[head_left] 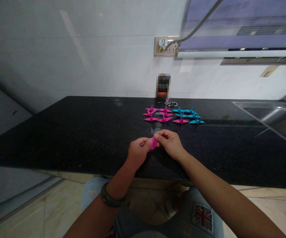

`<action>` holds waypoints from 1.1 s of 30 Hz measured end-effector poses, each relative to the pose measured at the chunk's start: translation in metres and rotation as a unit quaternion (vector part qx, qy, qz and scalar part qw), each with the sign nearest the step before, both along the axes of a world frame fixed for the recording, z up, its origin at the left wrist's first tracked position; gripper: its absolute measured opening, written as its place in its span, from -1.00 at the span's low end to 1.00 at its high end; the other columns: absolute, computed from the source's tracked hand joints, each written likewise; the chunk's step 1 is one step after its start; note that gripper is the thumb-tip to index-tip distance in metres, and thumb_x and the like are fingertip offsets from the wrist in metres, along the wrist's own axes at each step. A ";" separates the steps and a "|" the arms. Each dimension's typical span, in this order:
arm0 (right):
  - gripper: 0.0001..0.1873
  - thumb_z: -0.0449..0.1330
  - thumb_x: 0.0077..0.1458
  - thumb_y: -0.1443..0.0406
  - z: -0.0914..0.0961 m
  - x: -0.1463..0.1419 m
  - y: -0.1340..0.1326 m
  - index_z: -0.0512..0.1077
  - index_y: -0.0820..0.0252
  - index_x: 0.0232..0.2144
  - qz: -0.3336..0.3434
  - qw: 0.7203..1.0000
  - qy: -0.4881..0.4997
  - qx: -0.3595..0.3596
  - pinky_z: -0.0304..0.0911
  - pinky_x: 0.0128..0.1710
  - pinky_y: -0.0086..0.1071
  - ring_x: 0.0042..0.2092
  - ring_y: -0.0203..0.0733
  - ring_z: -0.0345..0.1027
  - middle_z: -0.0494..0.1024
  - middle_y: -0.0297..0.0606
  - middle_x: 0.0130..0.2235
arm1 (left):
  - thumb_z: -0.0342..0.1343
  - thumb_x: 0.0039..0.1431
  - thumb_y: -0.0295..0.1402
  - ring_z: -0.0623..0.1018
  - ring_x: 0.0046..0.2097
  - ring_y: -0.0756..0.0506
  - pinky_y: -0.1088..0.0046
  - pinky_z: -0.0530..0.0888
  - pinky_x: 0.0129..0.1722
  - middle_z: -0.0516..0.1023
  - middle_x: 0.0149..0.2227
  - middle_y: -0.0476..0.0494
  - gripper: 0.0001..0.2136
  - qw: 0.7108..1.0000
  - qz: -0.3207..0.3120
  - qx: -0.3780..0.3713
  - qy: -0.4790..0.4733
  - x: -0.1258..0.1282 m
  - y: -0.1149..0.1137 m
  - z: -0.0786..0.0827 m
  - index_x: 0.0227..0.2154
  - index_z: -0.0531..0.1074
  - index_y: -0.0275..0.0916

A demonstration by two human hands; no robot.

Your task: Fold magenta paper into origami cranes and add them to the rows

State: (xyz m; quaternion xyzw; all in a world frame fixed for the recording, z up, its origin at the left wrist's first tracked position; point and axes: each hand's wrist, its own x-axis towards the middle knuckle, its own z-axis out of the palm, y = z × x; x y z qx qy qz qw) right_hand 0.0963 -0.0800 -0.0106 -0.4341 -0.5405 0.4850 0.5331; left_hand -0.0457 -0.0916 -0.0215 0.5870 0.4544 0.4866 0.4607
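Note:
Between my two hands is a small folded piece of pink paper (153,143), held just above the black countertop. My left hand (138,151) pinches its left side between thumb and fingers. On the upper right side, my right hand (169,143) grips the same paper with thumb and forefinger; part of the paper is hidden by the fingers. Beyond my hands, several pink paper cranes (165,119) stand in rows, with several blue paper cranes (197,121) to their right.
A phone-like object (163,86), blurred out, leans against the wall behind the cranes, with a beaded bracelet (171,104) beside it. A metal sink (277,115) is set into the black countertop (71,138) at right. A cable (197,28) runs to the wall socket (166,46).

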 end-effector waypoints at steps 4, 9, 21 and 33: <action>-0.76 0.22 -0.13 0.17 0.000 -0.001 -0.001 0.41 0.27 -0.48 0.004 1.000 -0.014 0.003 0.19 -0.55 -0.46 -0.57 -0.39 0.24 0.41 -0.37 -0.58 | 0.03 0.02 -0.21 0.44 -0.49 0.00 0.52 0.33 -0.49 0.50 -0.54 -0.10 -0.72 0.999 0.002 0.015 0.034 -0.002 -0.001 0.002 -0.44 0.49 -0.34; -0.75 0.21 -0.12 0.17 0.003 -0.002 -0.003 0.38 0.27 -0.46 0.029 0.999 -0.002 -0.017 0.14 -0.61 -0.50 -0.61 -0.43 0.20 0.37 -0.40 -0.59 | -0.01 0.04 -0.21 0.41 -0.48 0.00 0.51 0.31 -0.48 0.48 -0.53 -0.09 -0.72 0.997 0.012 0.033 0.067 -0.003 0.001 -0.001 -0.46 0.47 -0.34; -0.74 0.23 -0.15 0.16 0.000 -0.003 -0.002 0.35 0.26 -0.54 0.056 0.997 -0.042 -0.036 0.01 -0.69 -0.52 -0.68 -0.46 0.08 0.37 -0.41 -0.65 | -0.03 0.07 -0.25 0.42 -0.47 0.00 0.53 0.31 -0.48 0.48 -0.52 -0.08 -0.75 0.992 -0.006 0.054 0.110 -0.004 -0.001 -0.002 -0.47 0.45 -0.32; -0.69 0.25 -0.16 0.15 0.001 -0.003 0.000 0.33 0.27 -0.68 0.001 0.999 -0.011 -0.041 -0.05 -0.68 -0.49 -0.70 -0.45 0.06 0.28 -0.43 -0.74 | 0.05 0.01 -0.28 0.48 -0.47 -0.01 0.52 0.38 -0.47 0.51 -0.52 -0.09 -0.80 0.999 -0.012 -0.030 0.005 0.001 -0.001 0.002 -0.43 0.44 -0.34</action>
